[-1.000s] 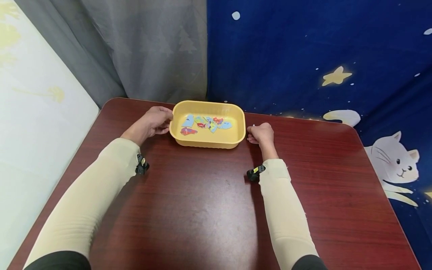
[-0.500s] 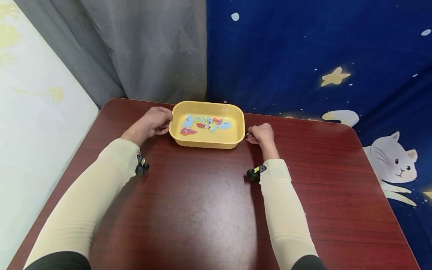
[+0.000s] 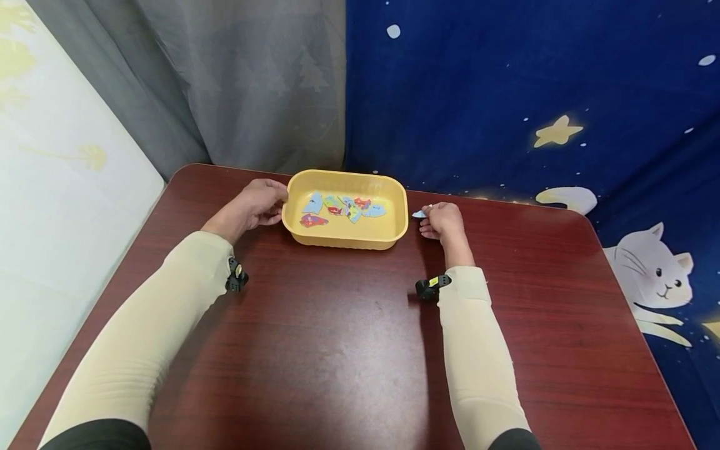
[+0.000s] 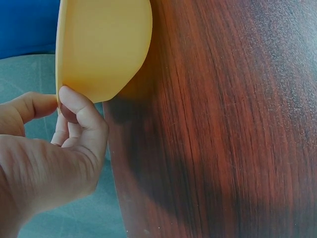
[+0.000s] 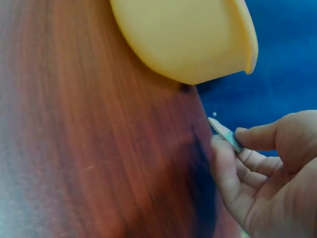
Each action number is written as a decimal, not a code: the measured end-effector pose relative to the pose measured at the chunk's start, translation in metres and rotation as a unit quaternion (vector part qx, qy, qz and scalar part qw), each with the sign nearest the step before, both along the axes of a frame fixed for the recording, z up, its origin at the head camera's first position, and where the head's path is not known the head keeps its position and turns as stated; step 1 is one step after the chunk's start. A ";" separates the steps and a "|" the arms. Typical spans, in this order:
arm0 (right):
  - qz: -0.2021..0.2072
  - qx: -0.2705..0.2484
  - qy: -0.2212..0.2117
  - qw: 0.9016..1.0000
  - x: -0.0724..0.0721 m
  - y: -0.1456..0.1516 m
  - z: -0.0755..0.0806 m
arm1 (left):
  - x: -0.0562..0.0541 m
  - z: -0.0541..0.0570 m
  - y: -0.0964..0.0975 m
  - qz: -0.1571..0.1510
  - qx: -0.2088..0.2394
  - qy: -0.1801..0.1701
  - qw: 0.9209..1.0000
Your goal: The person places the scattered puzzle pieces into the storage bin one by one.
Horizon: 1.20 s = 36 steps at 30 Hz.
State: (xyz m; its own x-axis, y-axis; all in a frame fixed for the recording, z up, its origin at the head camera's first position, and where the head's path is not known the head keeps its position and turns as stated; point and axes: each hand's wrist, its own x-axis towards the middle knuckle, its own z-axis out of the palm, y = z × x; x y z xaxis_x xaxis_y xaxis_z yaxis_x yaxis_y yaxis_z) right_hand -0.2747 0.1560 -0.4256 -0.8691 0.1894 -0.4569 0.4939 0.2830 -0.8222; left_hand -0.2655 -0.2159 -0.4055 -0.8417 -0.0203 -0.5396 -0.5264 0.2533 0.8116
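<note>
A yellow plastic basin (image 3: 349, 240) stands near the far edge of the table, with several colourful flat puzzle pieces (image 3: 315, 202) spread over its bottom. My left hand (image 3: 260, 201) pinches the basin's left rim between thumb and forefinger; the left wrist view shows this grip on the basin wall (image 4: 99, 49). Just right of the basin, my right hand (image 3: 442, 220) holds a small light-blue puzzle piece (image 3: 419, 214). In the right wrist view the piece (image 5: 225, 134) is seen edge-on, pinched between thumb and forefinger, apart from the basin.
The dark red wooden table (image 3: 337, 337) has rounded far corners. Behind it hang a grey curtain (image 3: 253, 87) and a blue curtain (image 3: 461, 94) with a star and a cat on it. A white wall panel (image 3: 67, 206) borders the left side.
My right hand has moved slightly right, away from the basin, and the light-blue puzzle piece now shows at its fingertips. My left hand keeps its grip on the rim.
</note>
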 end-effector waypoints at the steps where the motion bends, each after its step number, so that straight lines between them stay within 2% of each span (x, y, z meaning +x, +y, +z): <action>1: -0.007 -0.003 0.007 1.000 0.000 0.000 0.002 | 0.000 0.000 0.000 0.000 0.001 0.000 1.000; 5: -0.045 -0.045 0.041 0.997 -0.003 0.001 0.006 | 0.000 0.000 0.000 0.002 0.005 -0.002 1.000; 10: -0.093 -0.095 0.088 0.987 -0.009 0.001 0.011 | 0.000 0.000 0.000 0.000 0.005 -0.002 1.000; 19: -0.123 -0.107 0.139 0.977 -0.009 -0.005 0.021 | 0.002 0.001 0.000 -0.002 0.001 0.001 1.000; 27: -0.108 -0.121 0.144 0.976 -0.010 -0.013 0.026 | 0.001 0.001 0.000 0.000 0.002 0.000 1.000; 36: -0.049 -0.078 0.126 0.988 -0.014 -0.030 0.027 | 0.001 0.001 0.001 0.001 0.007 0.001 1.000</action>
